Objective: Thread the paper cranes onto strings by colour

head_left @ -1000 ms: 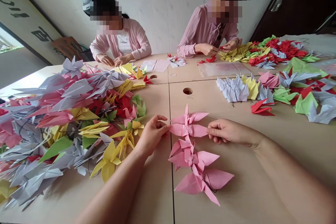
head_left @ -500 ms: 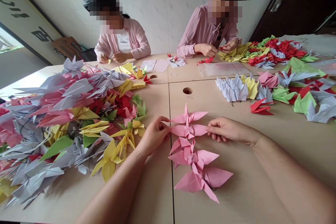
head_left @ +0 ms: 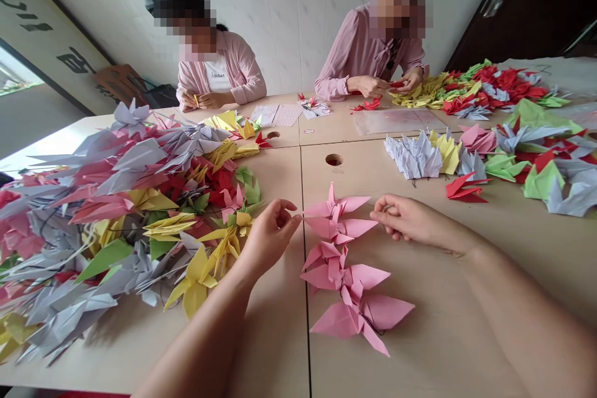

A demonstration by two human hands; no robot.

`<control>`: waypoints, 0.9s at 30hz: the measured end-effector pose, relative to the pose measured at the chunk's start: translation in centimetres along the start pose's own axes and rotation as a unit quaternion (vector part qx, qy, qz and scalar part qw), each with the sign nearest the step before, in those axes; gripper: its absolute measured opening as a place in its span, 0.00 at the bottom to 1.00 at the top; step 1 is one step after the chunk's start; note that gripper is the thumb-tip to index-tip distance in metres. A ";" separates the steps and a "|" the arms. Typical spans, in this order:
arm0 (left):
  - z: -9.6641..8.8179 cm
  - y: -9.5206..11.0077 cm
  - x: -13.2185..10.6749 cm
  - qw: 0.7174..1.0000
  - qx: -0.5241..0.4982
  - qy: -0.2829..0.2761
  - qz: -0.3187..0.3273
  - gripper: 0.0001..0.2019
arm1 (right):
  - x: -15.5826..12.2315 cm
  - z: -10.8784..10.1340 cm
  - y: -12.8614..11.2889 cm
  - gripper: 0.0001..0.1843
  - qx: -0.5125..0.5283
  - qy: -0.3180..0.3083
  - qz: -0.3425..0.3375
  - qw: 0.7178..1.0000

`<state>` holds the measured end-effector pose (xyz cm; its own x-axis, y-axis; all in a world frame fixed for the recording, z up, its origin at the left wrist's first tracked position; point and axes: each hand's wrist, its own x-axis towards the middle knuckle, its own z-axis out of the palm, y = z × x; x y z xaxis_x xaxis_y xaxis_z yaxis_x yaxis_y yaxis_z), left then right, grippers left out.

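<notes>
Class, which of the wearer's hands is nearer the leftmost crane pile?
Left. The left hand is beside the pile; the right hand is farther, past the pink cranes.

left hand [head_left: 271,237] | right hand [head_left: 405,221] | pink paper cranes [head_left: 346,277] between | multicoloured paper pile [head_left: 135,199], left

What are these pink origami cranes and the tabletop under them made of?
The pink origami cranes look like matte paper: thin wings, sharp creases, no shine. The tabletop is perhaps laminated board, smooth and pale with straight seams, though its core is hidden.
</notes>
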<state>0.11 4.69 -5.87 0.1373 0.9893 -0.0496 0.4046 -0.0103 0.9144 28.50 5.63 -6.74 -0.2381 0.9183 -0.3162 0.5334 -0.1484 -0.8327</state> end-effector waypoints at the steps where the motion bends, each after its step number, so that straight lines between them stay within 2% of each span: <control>1: -0.3 0.4 -0.3 1.000 -0.006 -0.026 0.005 0.09 | -0.3 -0.1 -0.3 0.22 -0.007 0.015 -0.022 1.000; 3: -0.7 1.0 -1.0 0.996 0.001 -0.092 0.010 0.12 | -0.9 0.0 -0.9 0.21 -0.022 0.012 -0.069 0.997; 5: -0.8 1.4 -1.5 0.987 0.029 -0.160 0.019 0.13 | -1.5 0.5 -1.7 0.21 -0.043 -0.029 -0.099 0.994; 8: -0.4 1.3 -1.9 0.975 0.080 -0.204 0.032 0.13 | -2.2 1.6 -2.7 0.18 -0.067 -0.085 -0.119 0.987; 11: 0.0 1.0 -1.9 0.975 0.110 -0.191 0.019 0.11 | -2.5 2.6 -3.5 0.15 -0.062 -0.122 -0.127 0.982; 15: 0.1 0.6 -1.8 0.976 0.090 -0.195 -0.025 0.11 | -2.4 3.3 -3.8 0.11 -0.060 -0.151 -0.127 0.978; 20: 0.3 0.6 -1.7 0.974 0.039 -0.217 -0.056 0.07 | -2.1 3.6 -3.4 0.22 -0.072 -0.181 -0.130 0.972; 24: 0.6 0.7 -1.5 0.981 0.023 -0.184 -0.055 0.05 | -2.3 3.6 -3.3 0.14 -0.054 -0.237 -0.123 0.962; 27: 0.7 0.7 -1.4 0.986 0.020 -0.154 -0.051 0.07 | -2.4 3.7 -3.6 0.14 -0.048 -0.257 -0.130 0.956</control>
<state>0.81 3.19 -5.45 0.3603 0.8941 -0.2662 0.4656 0.0749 0.8818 24.17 2.61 -4.71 -0.7271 0.6145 -0.3061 0.4685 0.1183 -0.8755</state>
